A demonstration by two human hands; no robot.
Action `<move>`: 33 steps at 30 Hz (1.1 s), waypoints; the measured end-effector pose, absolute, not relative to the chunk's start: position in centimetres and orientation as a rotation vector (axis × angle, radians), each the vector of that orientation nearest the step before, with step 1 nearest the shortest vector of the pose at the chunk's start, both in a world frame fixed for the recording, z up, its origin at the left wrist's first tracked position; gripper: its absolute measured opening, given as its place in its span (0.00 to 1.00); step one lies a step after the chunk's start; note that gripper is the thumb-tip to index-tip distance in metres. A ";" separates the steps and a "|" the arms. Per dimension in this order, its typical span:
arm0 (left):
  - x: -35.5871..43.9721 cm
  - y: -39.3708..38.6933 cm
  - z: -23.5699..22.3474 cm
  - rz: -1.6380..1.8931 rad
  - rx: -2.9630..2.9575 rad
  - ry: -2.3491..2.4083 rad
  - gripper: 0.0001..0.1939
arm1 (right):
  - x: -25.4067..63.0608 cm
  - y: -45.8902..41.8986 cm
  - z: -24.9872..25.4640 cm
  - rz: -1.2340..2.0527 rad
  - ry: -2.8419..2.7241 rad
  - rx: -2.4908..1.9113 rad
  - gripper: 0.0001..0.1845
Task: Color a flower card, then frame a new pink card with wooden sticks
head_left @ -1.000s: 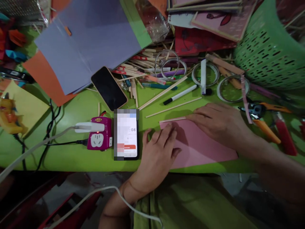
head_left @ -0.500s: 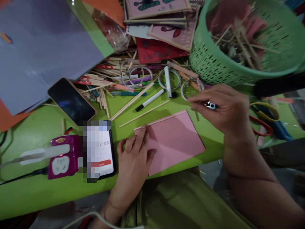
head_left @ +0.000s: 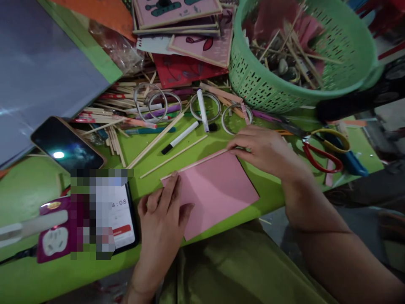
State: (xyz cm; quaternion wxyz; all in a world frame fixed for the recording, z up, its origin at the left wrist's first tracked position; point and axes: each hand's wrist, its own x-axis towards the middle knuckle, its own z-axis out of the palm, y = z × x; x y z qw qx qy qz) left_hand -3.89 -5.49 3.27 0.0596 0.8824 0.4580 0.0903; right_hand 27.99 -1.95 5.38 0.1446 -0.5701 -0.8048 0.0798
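A pink sheet of paper (head_left: 218,192) lies at the table's near edge, with a thin wooden stick (head_left: 201,162) along its far edge. My left hand (head_left: 161,219) rests at the sheet's left side, fingers stretched out, fingertips pressing on the stick near its left end. At the far right corner, my right hand (head_left: 267,152) has thumb and fingers pinched together on the stick's right end. Just beyond the sheet lie a loose wooden stick (head_left: 174,156) and a white marker with a black cap (head_left: 179,137).
Tape rings (head_left: 237,119), markers and many sticks crowd the middle. A green basket (head_left: 262,84) stands at the back right, scissors (head_left: 319,152) at the right. Two phones (head_left: 68,143) and a purple power socket (head_left: 55,232) are at the left; framed pictures (head_left: 202,46) are stacked behind.
My right hand has come down and left from above the table onto the stick's right end. My left hand stays on the sheet. The whole view has shifted, so things appear further left.
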 end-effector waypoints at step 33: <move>-3.1 -6.5 4.7 0.055 2.566 1.395 0.30 | 28.9 -2.1 4.2 -0.044 -2.404 -1.408 0.11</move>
